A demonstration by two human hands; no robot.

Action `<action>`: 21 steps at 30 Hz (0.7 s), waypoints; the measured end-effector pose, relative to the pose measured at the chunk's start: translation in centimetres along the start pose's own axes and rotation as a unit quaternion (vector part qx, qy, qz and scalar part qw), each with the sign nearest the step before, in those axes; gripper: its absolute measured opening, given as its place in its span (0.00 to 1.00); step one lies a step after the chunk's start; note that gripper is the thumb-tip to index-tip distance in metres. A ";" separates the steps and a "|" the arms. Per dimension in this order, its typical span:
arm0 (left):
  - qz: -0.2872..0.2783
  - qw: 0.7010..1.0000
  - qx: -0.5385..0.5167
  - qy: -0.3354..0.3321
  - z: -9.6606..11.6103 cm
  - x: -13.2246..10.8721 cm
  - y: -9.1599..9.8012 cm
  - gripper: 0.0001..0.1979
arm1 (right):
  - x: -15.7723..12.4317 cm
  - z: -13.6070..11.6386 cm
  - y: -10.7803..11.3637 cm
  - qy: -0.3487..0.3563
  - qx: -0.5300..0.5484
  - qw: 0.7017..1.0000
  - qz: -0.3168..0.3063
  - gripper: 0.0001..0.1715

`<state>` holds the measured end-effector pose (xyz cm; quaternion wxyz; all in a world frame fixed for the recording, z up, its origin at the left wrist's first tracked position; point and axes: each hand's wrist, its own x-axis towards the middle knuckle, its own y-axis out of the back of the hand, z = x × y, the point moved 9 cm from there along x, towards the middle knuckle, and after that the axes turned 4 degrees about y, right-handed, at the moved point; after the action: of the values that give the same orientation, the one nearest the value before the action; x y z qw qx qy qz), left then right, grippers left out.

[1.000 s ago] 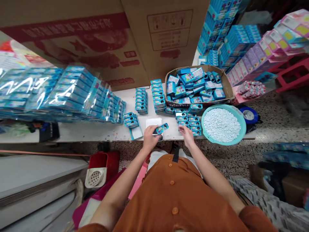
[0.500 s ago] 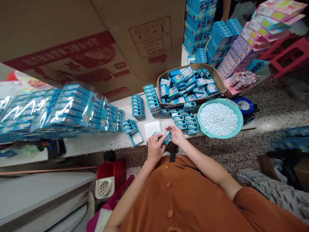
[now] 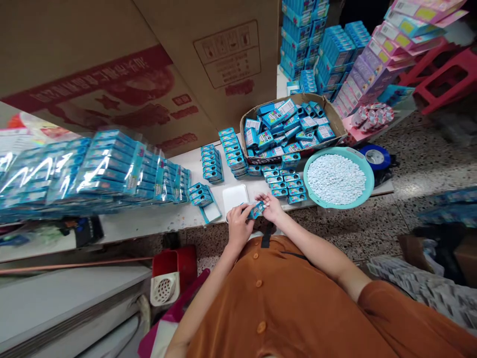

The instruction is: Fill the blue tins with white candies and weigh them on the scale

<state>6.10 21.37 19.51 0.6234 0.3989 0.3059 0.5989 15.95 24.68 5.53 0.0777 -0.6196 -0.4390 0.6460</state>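
My left hand (image 3: 239, 222) is closed around a small blue box (image 3: 256, 210), which is tilted above the table's front edge. Cupped at the right end of that box, my right hand (image 3: 273, 208) has its fingers curled together; small pale specks show at the fingertips, too small to name. Behind my left hand lies a white tray (image 3: 234, 195). To the right, a turquoise basin (image 3: 368, 186) holds many small white tablets (image 3: 335, 179). Rows of similar blue boxes (image 3: 286, 185) stand between the basin and my right hand.
A cut-down carton (image 3: 341, 132) full of loose blue boxes stands behind the rows. Plastic-wrapped stacks (image 3: 108, 164) line the left side, under a big brown carton (image 3: 149, 74). A blue tape roll (image 3: 375, 157) sits right of the basin. Pink boxes (image 3: 367, 74) are stacked behind.
My right hand's fingers have curled in and come up against the blue box's end. The box has turned slightly in my left hand. The view has shifted a little.
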 end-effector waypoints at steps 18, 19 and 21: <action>0.040 0.963 -0.230 0.137 -2.8 -0.1 -1.6 0.17 | -1.7 -3.7 1.1 0.043 -0.009 0.999 0.009 0.13; 0.041 0.962 -0.231 0.136 -2.7 0.0 -1.6 0.16 | -1.7 -3.9 1.1 0.051 -0.019 0.998 0.009 0.13; 0.041 0.963 -0.232 0.131 -2.4 0.1 -1.7 0.16 | -1.7 -4.2 1.1 0.067 -0.038 0.997 0.008 0.12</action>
<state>4.87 21.88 16.86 0.6284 0.1736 0.2211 0.7253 20.45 24.95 6.69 0.0782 -0.6672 -0.4523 0.5866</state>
